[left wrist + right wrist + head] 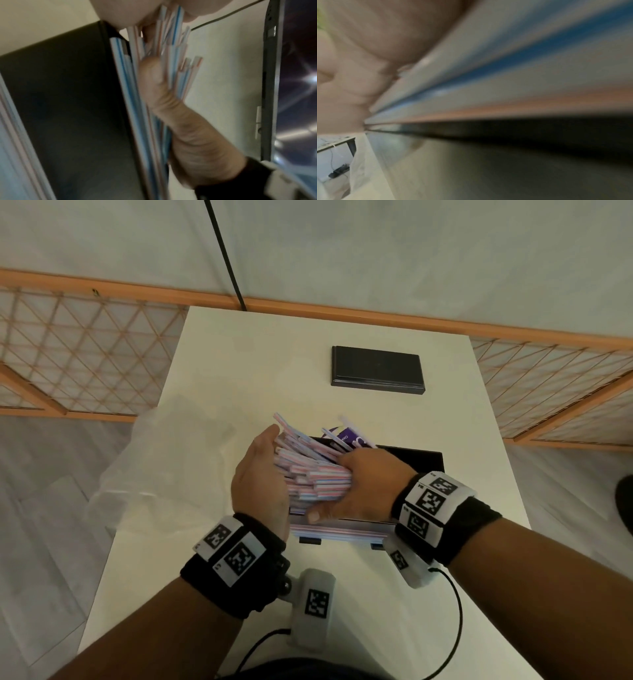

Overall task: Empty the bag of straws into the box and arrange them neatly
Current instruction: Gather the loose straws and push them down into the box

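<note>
A bundle of red-and-blue striped straws [308,470] is held between both hands just above the open black box [419,462]. My left hand [260,474] cups the bundle's left side, and straws [171,40] pass under its palm [130,10]. My right hand [363,484] grips the bundle from the right, thumb [164,97] pressed against the straws. More straws [342,531] lie flat along the box's near wall. Close up, blurred straws [522,67] run past the right palm above the box [539,142]. The empty clear bag [154,467] lies crumpled on the table's left.
The black box lid [376,369] lies flat farther back on the white table [239,364]. A purple printed piece [346,436] sticks up among the straws at the box's far end. Camera cables [455,628] trail near the table's front edge. A wooden lattice screen [85,344] stands behind.
</note>
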{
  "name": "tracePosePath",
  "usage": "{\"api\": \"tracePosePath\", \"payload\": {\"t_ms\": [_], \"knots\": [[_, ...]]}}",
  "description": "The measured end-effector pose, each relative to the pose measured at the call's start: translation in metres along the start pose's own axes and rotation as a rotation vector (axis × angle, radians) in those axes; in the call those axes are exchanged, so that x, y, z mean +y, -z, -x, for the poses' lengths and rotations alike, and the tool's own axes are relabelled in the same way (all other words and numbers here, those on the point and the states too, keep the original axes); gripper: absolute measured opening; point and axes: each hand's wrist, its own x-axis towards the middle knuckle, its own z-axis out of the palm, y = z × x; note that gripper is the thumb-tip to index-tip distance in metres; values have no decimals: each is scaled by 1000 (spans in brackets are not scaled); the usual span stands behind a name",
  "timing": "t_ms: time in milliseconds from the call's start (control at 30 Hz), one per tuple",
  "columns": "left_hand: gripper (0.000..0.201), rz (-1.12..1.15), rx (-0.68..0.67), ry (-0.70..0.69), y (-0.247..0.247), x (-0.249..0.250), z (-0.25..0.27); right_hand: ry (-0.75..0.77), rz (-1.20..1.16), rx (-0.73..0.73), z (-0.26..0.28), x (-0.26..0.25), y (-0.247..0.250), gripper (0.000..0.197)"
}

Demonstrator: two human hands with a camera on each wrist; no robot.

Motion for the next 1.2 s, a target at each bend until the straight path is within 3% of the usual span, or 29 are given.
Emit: {"api": "tracePosePath", "payload": {"t_ms": [100,167,300,400,500,567,800,1033,1200], "knots": [[46,-201,-26,-72,0,-7,-2,-38,63,30,1,1,-4,100],[54,-288,-25,-116,1,-6,-3,-38,34,77,5,4,-10,106],[53,-231,-1,-112,2,3,-3,79,-103,247,26,16,-16,92],[52,-209,7,-82,1,2,-7,44,-65,391,41,35,-17,86],[53,-331,-31,-95,-1,-2,-9,-86,-56,333,41,47,-20,97],[53,-391,-49,-92,-3,-3,-9,-85,-99,292,34,49,-27,106],[46,-267,11,-136,-3,4,-9,-54,-54,249,25,30,-33,99],[57,-302,-10,-169,-9,-1,-5,-56,53,216,17,19,-34,101],[46,-275,25,-158,-4,-5,-10,-37,-28,104,7,12,-22,96]]}}
